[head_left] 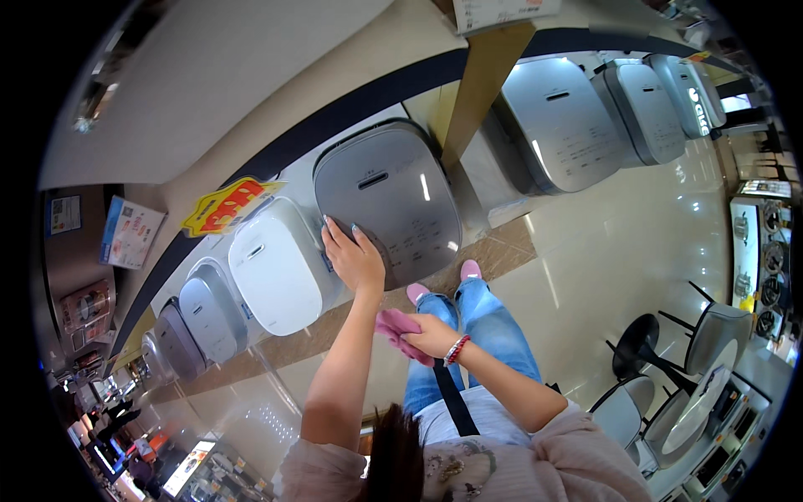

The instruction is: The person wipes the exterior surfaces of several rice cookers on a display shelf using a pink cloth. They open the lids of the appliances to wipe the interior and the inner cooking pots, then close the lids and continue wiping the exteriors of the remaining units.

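Note:
My left hand (355, 259) reaches forward with its fingers stretched out, and its fingertips lie at the left edge of a dark grey rice cooker (401, 205). That cooker has a glossy lid with a slotted steam vent and small printed markings. Right beside it, to the left of my fingers, stands a white rice cooker (280, 268) with a smooth rounded lid. Close in front of my body, my right hand (433, 336) is closed around a folded pink cloth (397, 333). A red beaded bracelet circles that wrist.
More rice cookers line the shelf, a silver one (565, 125) to the right and a pale one (209, 309) to the left. A yellow post (485, 92) rises beside the grey cooker. A yellow price sign (230, 207) sticks out at left. Chairs (719, 335) surround a round table at right.

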Motion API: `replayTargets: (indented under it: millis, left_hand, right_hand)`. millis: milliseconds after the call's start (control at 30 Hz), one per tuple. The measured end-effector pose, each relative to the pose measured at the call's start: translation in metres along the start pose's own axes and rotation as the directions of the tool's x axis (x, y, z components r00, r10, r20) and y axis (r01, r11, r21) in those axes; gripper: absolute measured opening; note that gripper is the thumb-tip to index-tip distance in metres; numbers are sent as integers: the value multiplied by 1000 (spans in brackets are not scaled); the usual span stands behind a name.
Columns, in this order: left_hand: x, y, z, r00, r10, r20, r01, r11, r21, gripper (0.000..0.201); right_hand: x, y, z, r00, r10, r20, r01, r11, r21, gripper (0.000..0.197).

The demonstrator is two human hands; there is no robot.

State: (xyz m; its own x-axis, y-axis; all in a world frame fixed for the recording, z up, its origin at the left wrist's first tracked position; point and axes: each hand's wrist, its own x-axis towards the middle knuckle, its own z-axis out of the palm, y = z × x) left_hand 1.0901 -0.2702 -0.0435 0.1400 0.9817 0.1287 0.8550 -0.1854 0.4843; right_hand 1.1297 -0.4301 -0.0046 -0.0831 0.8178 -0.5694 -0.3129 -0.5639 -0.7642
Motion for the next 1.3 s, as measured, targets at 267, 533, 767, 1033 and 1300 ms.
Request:
replayTargets:
  millis: [267,533,767,1033,1300]
  left_hand:
    - [-59,-40,-10,993,66,99,-14,891,-453,53]
    - [-65,-49,-18,980,31,196,95,793,-601,52]
    - [-77,-77,-4,898,-142,417,441,292,-849,45]
    - [-151,-97,23,860,-268,434,499,261,-827,42]
    - [-154,-76,58,446,-238,863,821,-276,-501,68]
  right_hand:
    - [-21,2,-69,562,-422,-711,-75,830,-552,42]
    - [65,-12,-26,404,-827,-390,-331,266,-906,48]
    - [100,-18,38,601,-792,-106,41,163,-986,49]
    - [54,16,19,715,-663,222,316,24,-948,43]
    - [-30,109,-39,974,-120,-190,-64,663,-746,19]
